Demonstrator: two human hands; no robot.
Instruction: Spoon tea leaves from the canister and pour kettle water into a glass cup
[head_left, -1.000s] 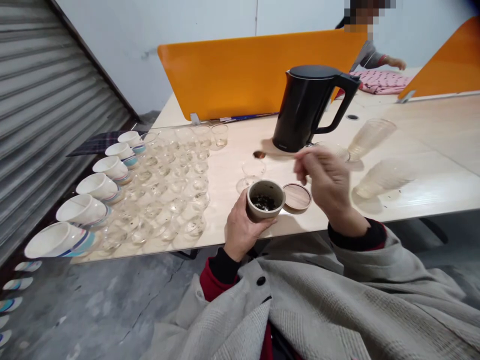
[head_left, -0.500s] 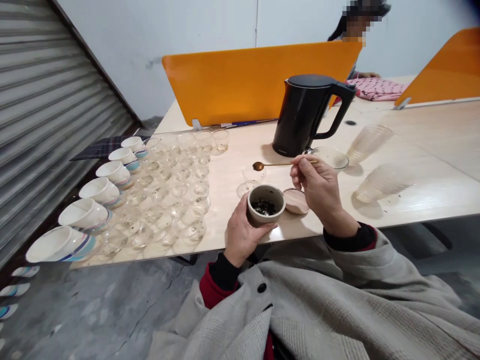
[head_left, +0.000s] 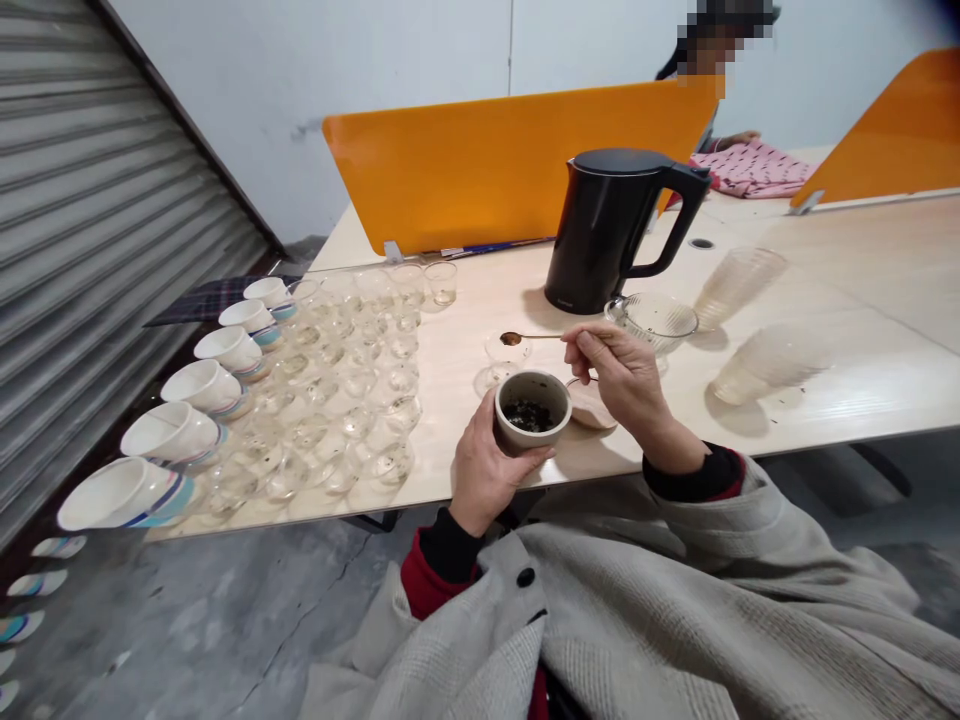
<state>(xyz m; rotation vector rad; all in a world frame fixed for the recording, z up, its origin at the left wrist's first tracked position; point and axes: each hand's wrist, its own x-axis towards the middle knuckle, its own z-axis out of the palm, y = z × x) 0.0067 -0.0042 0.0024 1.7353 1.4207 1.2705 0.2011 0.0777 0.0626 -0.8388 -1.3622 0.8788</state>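
Note:
My left hand is closed around a small grey ceramic jar holding dark loose leaves that look like tea. Between the thumb and fingers of my right hand is a thin gold spoon. The spoon's bowl hangs over a clear plastic cup just behind the jar. How much lies in the bowl, I cannot tell. Beneath my right hand, partly hidden, a round wooden lid lies on the table. A clear glass bowl with dark specks stands behind that hand.
Rows of clear cups fill the table's left side, with white paper cups along its edge. A black kettle stands behind my right hand. Stacked clear cups lie at right. Behind an orange divider a person handles pink cloth.
My right hand has shifted slightly left and down, carrying the spoon further over the clear cup. The dark heap in the spoon's bowl looks smaller. My left hand and the jar have stayed put.

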